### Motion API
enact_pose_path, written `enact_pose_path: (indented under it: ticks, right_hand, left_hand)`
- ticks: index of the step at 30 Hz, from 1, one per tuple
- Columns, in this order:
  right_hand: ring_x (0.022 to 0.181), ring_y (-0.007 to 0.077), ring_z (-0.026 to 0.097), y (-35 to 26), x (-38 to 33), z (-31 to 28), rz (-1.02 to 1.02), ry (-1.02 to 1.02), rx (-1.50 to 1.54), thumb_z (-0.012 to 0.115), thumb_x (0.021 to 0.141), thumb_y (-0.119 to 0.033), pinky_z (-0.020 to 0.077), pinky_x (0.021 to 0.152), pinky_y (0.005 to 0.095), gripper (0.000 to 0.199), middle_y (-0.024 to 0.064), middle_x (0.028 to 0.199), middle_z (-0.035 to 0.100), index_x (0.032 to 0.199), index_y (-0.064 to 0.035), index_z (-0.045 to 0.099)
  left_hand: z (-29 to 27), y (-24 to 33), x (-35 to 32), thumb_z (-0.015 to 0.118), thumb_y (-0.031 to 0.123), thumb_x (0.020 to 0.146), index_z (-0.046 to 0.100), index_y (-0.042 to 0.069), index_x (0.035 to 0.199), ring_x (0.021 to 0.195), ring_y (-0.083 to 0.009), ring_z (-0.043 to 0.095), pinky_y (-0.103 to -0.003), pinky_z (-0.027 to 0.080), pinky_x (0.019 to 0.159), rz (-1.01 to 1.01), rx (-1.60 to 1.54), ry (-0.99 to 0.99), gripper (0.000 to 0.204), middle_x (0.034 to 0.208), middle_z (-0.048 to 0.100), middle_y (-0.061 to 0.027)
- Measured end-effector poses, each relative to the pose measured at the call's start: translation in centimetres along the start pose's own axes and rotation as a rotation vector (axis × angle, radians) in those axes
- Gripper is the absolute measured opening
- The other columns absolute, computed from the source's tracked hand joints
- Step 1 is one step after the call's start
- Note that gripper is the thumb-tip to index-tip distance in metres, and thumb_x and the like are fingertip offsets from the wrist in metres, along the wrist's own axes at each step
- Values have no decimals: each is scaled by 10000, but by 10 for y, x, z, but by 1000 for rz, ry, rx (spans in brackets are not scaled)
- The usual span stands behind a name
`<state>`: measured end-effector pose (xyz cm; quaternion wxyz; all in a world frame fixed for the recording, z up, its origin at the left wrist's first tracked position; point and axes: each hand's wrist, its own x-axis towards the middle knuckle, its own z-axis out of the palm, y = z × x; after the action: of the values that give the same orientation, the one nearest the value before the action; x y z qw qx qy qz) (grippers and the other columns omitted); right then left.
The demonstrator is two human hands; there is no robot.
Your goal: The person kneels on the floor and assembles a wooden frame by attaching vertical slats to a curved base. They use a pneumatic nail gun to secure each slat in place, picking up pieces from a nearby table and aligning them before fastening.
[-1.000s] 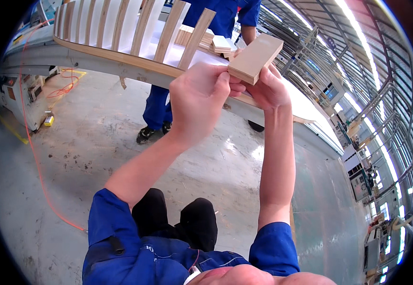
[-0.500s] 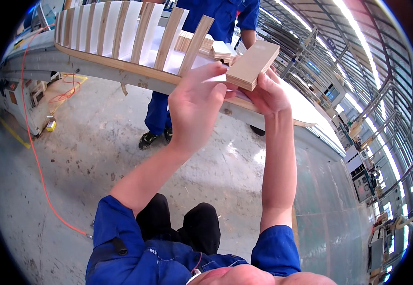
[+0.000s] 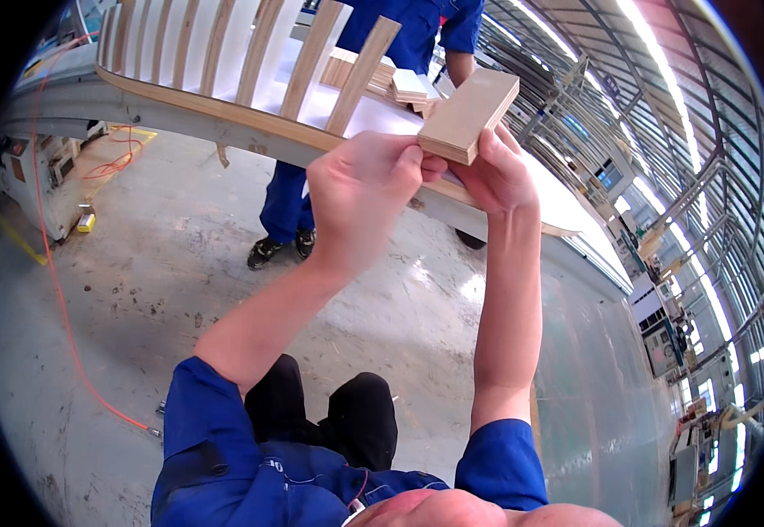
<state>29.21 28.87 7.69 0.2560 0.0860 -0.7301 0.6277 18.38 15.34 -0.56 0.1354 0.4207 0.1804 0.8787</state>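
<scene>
Up in front of me, my right hand (image 3: 503,176) grips a short stack of rectangular plywood pieces (image 3: 470,114) from its right side and below, thumb along the edge. The stack is tilted, its pale broad face up and its layered edges showing. My left hand (image 3: 360,193) is closed at the stack's near left corner, thumb and fingertips pressed against it; part of this grip is hidden. Just beyond my left hand, upright plywood ribs (image 3: 363,77) stand in a row on a long, curved-edged plywood base (image 3: 224,114) with a white top.
Smaller wood pieces (image 3: 408,85) lie in piles on the workbench. A co-worker in blue (image 3: 391,39) stands across it. An orange hose (image 3: 70,325) runs over the floor at left, near a machine (image 3: 35,189). Shelving and equipment line the right side.
My left hand's thumb and fingers have closed together at the corner of the stack; before, they were spread apart beside it. My right hand keeps its hold on the stack.
</scene>
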Motion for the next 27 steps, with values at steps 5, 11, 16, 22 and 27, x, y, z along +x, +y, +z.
enact_pose_path:
  ticks: [5,11,16,22,27]
  right_hand:
    - [1135,217,650,0,2,-3,14,-69,18,828,880,-383,523,1001,363,704,159,1222,647,1332,57,517]
    - [1171,249,629,2,3,-10,27,-99,-57,786,908,-404,517,1007,381,713,180,1274,611,1369,54,495]
    - [1180,245,625,3,1,-13,-9,-100,-39,796,899,-391,511,1014,371,713,170,1276,613,1370,55,500]
    - [1137,204,642,0,1,-2,-9,-87,-48,843,866,-343,513,999,342,679,135,1210,657,1331,51,545]
    - [1157,209,631,0,4,-2,-16,-97,-53,846,864,-345,505,999,333,694,136,1226,650,1343,53,539]
  left_hand:
    - [1,-1,3,588,-58,985,713,-88,1066,844,-147,738,-270,615,786,27,-17,-24,152,922,759,-121]
    - [-1,1,-2,600,42,1030,678,-79,1154,871,-217,764,-326,650,802,45,-35,-50,191,986,757,-171]
    - [-6,-4,-1,592,96,1053,639,-68,1246,894,-247,772,-350,661,810,13,-112,-138,258,1024,757,-186]
    - [-3,2,-8,573,82,1057,626,-53,1269,929,-249,766,-366,654,840,-143,-332,-90,257,1015,759,-165]
    - [-12,-6,-17,591,43,1038,664,-45,1233,899,-227,760,-344,643,826,-144,-179,-124,227,1001,754,-159]
